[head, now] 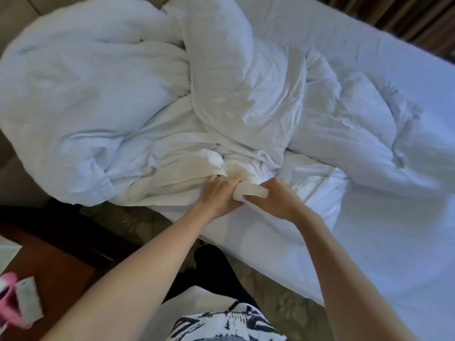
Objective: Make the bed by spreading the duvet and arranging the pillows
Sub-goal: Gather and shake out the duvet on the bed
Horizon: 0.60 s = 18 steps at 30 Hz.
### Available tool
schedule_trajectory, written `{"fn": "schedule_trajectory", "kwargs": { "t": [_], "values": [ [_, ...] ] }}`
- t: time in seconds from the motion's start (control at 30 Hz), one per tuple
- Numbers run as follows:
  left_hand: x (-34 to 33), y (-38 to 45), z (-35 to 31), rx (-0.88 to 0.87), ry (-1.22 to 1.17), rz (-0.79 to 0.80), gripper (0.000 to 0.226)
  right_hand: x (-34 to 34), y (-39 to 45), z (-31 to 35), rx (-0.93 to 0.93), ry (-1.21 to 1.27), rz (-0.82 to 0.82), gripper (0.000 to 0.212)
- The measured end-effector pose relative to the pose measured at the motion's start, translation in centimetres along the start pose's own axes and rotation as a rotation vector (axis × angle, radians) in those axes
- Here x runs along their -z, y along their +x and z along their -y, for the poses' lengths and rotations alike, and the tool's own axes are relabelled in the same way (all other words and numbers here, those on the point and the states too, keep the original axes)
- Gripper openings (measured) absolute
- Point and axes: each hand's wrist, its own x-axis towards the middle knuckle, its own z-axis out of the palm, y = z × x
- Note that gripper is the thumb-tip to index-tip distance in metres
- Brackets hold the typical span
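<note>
My patterned top (226, 326) and dark trousers (216, 274) were nearest, with the wooden desk (56, 264) at my lower left carrying a pink object (9, 301) and a small white box (29, 301) just beside it. Both my bare arms reached forward over the edge of the bed (381, 242). My left hand (219, 193) and right hand (275, 198) met there, almost touching, each with its fingers curled round a bunched edge of the white duvet (98, 94); a rolled strip of the fabric ran between the two hands. Past my hands the duvet lay crumpled in a heap across the left and middle of the bed, with more of it rumpled to the right. The bare white sheet showed along the near and right side. I could not tell a pillow apart from the folds.
</note>
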Motion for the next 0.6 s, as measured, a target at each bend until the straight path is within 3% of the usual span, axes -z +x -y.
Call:
{"fn": "schedule_trajectory", "kwargs": {
  "t": [0.1, 0.3, 0.43, 0.53, 0.6],
  "values": [
    [1.1, -3.0, -2.3, 0.074, -0.228, -0.083, 0.011, 1.3, -3.1, 0.3, 0.003, -0.017, -0.021, 0.051],
    [1.0, -9.9, -5.3, 0.109, -0.327, -0.195, 0.037, -0.5, -10.1, 1.3, 0.125, -0.019, -0.077, 0.033],
    [0.2, -15.4, -8.3, 0.025, -0.173, -0.328, 0.034, -0.6, -15.3, 2.0, 0.203, -0.196, 0.162, 0.009],
    [-1.0, -17.3, -11.2, -0.034, 0.027, -0.609, 0.017, 0.3, -18.4, 1.6, 0.244, -0.288, 0.252, 0.017],
    [-0.9, -16.9, -12.7, -0.074, 0.086, -0.570, 0.041, 0.9, -20.0, 0.9, 0.264, -0.332, 0.254, 0.015]
  ]
}}
